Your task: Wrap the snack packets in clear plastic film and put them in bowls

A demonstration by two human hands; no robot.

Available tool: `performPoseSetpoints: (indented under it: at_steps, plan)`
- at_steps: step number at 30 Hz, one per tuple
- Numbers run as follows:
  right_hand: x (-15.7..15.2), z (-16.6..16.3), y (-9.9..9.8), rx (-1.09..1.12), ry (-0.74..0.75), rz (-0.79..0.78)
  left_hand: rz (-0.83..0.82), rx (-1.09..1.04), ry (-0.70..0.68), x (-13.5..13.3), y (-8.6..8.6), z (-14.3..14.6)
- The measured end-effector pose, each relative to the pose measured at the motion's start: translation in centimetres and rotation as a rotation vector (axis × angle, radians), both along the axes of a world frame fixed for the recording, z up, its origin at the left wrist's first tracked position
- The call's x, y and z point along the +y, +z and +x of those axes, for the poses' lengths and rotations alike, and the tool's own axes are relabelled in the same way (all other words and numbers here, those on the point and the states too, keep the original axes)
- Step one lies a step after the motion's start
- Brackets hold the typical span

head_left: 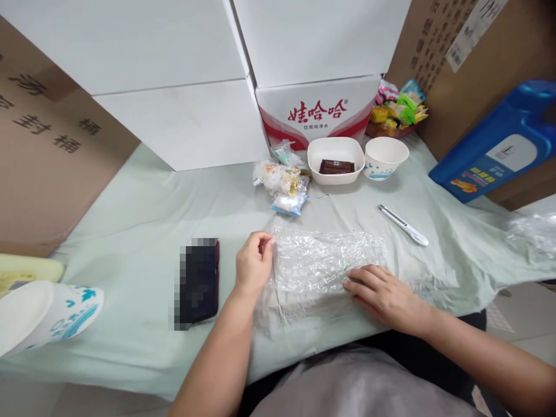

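A sheet of crinkled clear plastic film (317, 255) lies spread on the green cloth in front of me. At its left edge, my left hand (256, 260) pinches the film between thumb and fingers. My right hand (382, 292) rests on the film's lower right part, palm down with fingers stretched out. Left of my left hand lies a dark phone (204, 284), partly blurred out. A white utility knife (403, 225) lies beyond the film to the right. Just behind the film is a heap of small clear, gold and blue packets (284, 182).
A white bowl (313, 172) holding brown packets stands beside a paper cup (386, 157) at the back. Another paper cup (73, 315) is at the left edge. A blue bottle (490, 139) leans at the right. White boxes (182, 127) and cardboard cartons (56, 133) enclose the surface.
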State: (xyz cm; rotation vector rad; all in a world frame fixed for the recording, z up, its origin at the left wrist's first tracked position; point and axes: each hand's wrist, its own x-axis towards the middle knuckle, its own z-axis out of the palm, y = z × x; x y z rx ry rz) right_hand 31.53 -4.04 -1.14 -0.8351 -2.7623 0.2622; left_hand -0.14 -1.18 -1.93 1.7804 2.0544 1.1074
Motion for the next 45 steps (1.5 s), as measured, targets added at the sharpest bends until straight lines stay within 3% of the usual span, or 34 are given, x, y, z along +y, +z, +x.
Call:
performPoseSetpoints:
  at_steps: [8, 13, 15, 18, 20, 28, 33, 39, 45]
  plan:
    - [0.2, 0.7, 0.5, 0.017, 0.022, 0.005, -0.133, 0.276, 0.020, 0.7, -0.6, 0.9]
    - [1.4, 1.9, 2.6, 0.012, -0.039, -0.158, -0.177, 0.228, 0.044, 0.2, -0.1, 0.8]
    - [2.7, 2.5, 2.9, 0.099, -0.178, -0.168, -0.153, 0.127, 0.011, 0.1, 0.0, 0.7]
    - [5.2, 2.9, 2.3, 0.163, -0.511, -0.034, -0.146, -0.030, -0.035, 0.1, -0.1, 0.5]
    - [6.8, 2.9, 1.4, 0.119, -0.629, 0.038, -0.160, -0.131, -0.039, 0.2, -0.5, 0.3]
    - [7.5, 2.1, -0.4, 0.199, -0.571, 0.075, -0.100, -0.400, -0.081, 0.4, -1.9, -0.1]
    - [7.1, 2.3, -1.0, 0.248, -0.591, 0.126, -0.063, -0.197, -0.031, 0.6, -2.0, 0.5]
    - [7.2, 2.0, -1.5, 0.151, -0.542, 0.158, -0.057, 0.009, 0.032, 0.8, -1.6, 1.2]
    - [7.5, 2.4, -1.3, 0.155, -0.570, 0.211, 0.055, 0.145, -0.004, 0.9, -1.5, 1.4]
